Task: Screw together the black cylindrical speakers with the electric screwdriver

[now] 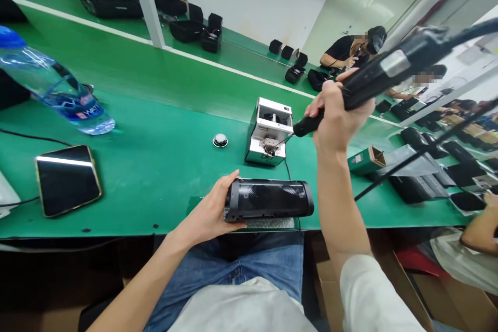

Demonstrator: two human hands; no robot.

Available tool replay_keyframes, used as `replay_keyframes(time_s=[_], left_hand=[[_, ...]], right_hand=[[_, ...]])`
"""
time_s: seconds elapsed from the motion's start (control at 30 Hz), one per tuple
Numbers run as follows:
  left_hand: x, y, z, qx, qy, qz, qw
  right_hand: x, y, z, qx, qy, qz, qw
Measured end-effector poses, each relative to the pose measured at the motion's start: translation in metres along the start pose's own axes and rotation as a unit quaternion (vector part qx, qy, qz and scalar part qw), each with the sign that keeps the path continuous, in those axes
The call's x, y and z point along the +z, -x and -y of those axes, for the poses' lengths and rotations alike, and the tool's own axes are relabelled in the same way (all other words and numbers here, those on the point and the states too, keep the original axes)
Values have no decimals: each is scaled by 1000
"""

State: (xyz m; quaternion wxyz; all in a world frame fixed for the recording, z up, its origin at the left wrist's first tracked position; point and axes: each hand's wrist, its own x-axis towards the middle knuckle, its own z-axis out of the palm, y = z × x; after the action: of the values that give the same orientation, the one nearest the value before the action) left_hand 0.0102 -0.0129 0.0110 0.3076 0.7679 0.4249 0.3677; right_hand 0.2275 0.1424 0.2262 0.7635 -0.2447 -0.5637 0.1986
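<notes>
My left hand (213, 210) grips the left end of a black cylindrical speaker (272, 199), which lies on its side near the table's front edge. Bubble wrap (270, 223) shows under its lower side. Raised on the right, my right hand (337, 114) is wrapped round a black electric screwdriver (383, 70) with a cable at its back end. The screwdriver slants down to the left, its thin bit at the front of a white screw feeder (268, 127). Whether the bit touches a screw there is too small to tell.
A small round silver-rimmed part (220, 140) lies left of the feeder. Further left are a phone (70, 179) and a water bottle (58, 88). On the right stand a green box (361, 162) and black speaker parts (416, 184). Other people (350, 52) work beyond.
</notes>
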Motion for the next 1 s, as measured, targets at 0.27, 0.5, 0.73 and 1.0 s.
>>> replay_keyframes(time_s=[0.27,0.5,0.73,1.0], left_hand=[[0,0,2,9,4,-1,1000],[0,-1,3,4,4,11,1000],[-2,-3,0,-10,2,13,1000],[-1,-4,2,0,-5,3,1000]], right_hand=[[-2,-6,-35,7,72,23,997],[3,-16,-25,72,56,161,983],[12,-5,-18,44,24,191,980],[19,-6,-30,23,59,18,998]])
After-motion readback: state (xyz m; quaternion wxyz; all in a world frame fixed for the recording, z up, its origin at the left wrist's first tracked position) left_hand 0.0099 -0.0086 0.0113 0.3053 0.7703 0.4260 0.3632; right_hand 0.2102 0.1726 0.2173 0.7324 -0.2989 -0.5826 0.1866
